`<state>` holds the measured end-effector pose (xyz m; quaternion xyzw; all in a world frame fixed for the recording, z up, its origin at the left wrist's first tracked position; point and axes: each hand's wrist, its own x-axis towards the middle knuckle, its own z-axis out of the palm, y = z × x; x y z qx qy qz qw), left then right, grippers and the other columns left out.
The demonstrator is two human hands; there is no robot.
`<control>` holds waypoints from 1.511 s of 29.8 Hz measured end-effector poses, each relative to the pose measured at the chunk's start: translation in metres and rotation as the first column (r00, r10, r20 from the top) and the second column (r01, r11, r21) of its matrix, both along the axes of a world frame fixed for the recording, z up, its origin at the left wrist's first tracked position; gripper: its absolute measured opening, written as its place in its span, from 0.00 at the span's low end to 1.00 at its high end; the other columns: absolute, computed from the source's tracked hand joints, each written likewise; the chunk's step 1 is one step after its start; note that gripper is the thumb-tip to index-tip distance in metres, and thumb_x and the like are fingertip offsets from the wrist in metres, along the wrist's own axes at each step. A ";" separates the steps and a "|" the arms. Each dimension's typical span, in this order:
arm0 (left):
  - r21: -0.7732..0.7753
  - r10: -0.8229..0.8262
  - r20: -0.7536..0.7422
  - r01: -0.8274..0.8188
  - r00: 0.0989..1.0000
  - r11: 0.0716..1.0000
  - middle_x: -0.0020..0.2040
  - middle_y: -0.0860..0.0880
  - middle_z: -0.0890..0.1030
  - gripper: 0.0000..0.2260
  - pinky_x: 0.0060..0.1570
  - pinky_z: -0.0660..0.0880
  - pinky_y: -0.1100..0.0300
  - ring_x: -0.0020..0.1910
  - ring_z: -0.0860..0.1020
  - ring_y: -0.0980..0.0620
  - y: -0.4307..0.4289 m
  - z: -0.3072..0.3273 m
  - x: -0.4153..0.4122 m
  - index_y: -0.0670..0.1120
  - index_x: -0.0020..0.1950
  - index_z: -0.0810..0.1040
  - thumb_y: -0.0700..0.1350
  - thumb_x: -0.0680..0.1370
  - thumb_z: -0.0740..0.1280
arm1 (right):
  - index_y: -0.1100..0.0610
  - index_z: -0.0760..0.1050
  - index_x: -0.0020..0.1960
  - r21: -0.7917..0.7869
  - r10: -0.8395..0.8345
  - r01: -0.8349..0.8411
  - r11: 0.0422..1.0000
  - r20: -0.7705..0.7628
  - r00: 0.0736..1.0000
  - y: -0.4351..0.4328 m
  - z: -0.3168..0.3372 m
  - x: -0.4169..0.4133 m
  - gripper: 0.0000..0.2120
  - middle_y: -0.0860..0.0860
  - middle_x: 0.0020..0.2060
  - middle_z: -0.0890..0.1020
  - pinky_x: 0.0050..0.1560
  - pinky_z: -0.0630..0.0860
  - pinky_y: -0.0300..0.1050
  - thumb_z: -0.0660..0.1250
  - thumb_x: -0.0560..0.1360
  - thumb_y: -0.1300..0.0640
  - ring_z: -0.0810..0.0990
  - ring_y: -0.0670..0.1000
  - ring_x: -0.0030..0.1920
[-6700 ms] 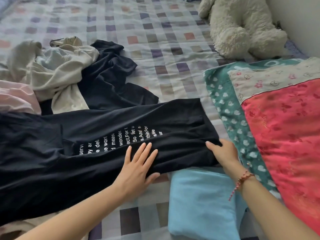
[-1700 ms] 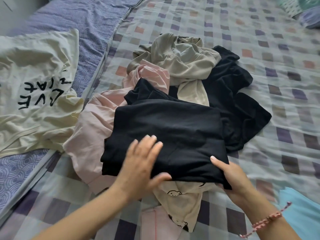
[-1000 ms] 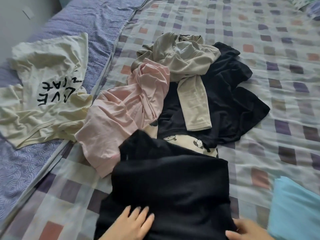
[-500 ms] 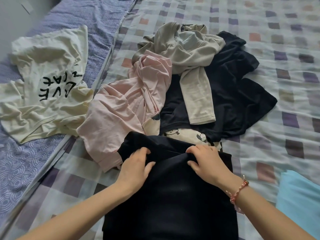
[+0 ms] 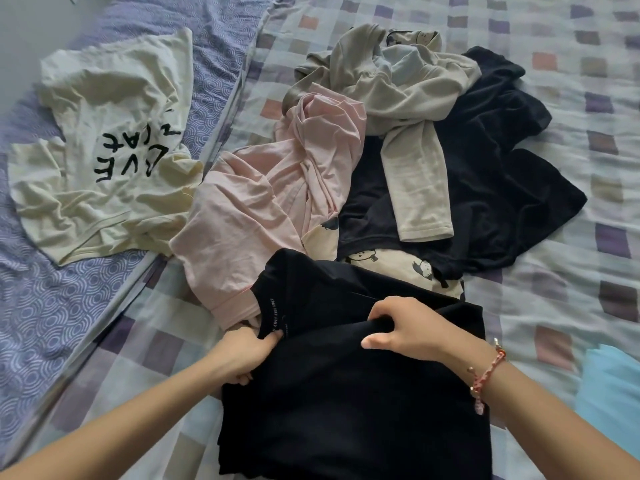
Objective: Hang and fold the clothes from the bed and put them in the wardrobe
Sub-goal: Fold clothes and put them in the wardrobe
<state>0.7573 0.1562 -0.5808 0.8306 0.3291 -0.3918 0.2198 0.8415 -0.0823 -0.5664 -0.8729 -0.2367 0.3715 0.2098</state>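
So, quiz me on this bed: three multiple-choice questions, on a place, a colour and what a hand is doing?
1. Where is the cream T-shirt? A) left of the clothes pile B) under the hands C) on blue cloth
2. What colour is the held shirt? A) pink B) black C) grey
3. What is the right hand doing? A) lying flat B) gripping the shirt C) hanging idle
1 A: it lies leftmost, on the purple sheet. 2 B: the cloth is black. 3 B: fingers curl round a fold.
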 end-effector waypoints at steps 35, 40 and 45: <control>-0.162 -0.250 0.727 0.513 0.639 0.843 0.62 0.52 0.74 0.26 0.57 0.74 0.55 0.59 0.73 0.53 -0.158 -0.018 -0.035 0.46 0.67 0.72 0.59 0.78 0.50 | 0.52 0.78 0.51 -0.056 -0.792 0.873 0.484 -0.452 0.410 -0.091 -0.017 -0.101 0.13 0.47 0.46 0.84 0.38 0.76 0.33 0.74 0.69 0.60 0.83 0.44 0.44; -0.632 0.213 0.311 0.034 0.926 0.774 0.77 0.51 0.55 0.36 0.73 0.53 0.58 0.75 0.53 0.56 -0.191 0.016 -0.025 0.49 0.77 0.51 0.63 0.75 0.60 | 0.42 0.67 0.66 0.157 -0.726 0.756 0.636 -0.213 0.654 -0.080 -0.004 -0.121 0.29 0.35 0.58 0.77 0.60 0.70 0.38 0.71 0.71 0.61 0.74 0.36 0.59; -0.650 0.137 0.162 0.002 0.977 0.760 0.77 0.43 0.41 0.46 0.74 0.49 0.51 0.76 0.42 0.50 -0.219 0.048 -0.017 0.50 0.77 0.39 0.63 0.72 0.66 | 0.55 0.69 0.67 0.305 -0.719 0.755 0.580 -0.245 0.651 -0.073 0.025 -0.122 0.19 0.49 0.57 0.80 0.55 0.78 0.41 0.63 0.76 0.62 0.81 0.41 0.50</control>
